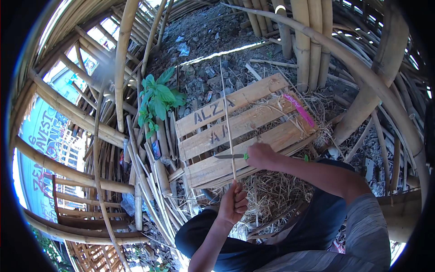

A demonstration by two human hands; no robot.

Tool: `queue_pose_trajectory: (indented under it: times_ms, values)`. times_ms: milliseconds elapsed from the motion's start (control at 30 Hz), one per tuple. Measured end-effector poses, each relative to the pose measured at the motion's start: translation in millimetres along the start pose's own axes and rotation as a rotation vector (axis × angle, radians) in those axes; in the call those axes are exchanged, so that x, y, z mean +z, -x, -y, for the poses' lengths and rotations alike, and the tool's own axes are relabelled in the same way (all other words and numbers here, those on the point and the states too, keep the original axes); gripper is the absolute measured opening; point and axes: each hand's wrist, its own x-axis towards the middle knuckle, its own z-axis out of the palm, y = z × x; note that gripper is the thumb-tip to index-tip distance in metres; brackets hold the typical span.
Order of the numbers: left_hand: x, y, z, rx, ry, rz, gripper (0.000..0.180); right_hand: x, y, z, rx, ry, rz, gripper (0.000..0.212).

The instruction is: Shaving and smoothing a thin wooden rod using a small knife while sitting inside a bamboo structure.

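My right hand [261, 156] is closed round the green handle of a knife [230, 156], its dark blade pointing left. The blade crosses a long thin bamboo strip [228, 122] and appears to touch it. My left hand [233, 202] grips the strip's near end, just in front of my lap. From there the strip runs upward and away over a slatted wooden crate [204, 147] and past its far edge. Dark lettering marks the crate's slats. A bright pink strip-shaped thing [299, 110] lies at the crate's right end.
Dry shavings [276, 199] are heaped between my legs and the crate. A leafy green plant [158, 97] grows to the left. Bamboo poles [120, 63] stand around me, with a thick slanting one [376, 77] at right. Several cut bamboo lengths [154, 181] lie at left.
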Motion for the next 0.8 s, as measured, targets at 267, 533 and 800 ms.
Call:
queue_pose_trajectory:
  times_ms: [267, 533, 800]
  values:
    - [-4, 5, 6, -0.004, 0.046, 0.016, 0.032, -10, 3, 13, -0.074, -0.104, 0.047, 0.027]
    - [-5, 10, 5, -0.015, -0.009, -0.012, 0.034, 15, 16, 36, -0.053, -0.146, 0.091, 0.028]
    - [-10, 8, -4, -0.004, 0.066, 0.061, 0.032, 21, 21, 43, -0.127, -0.142, 0.133, 0.028]
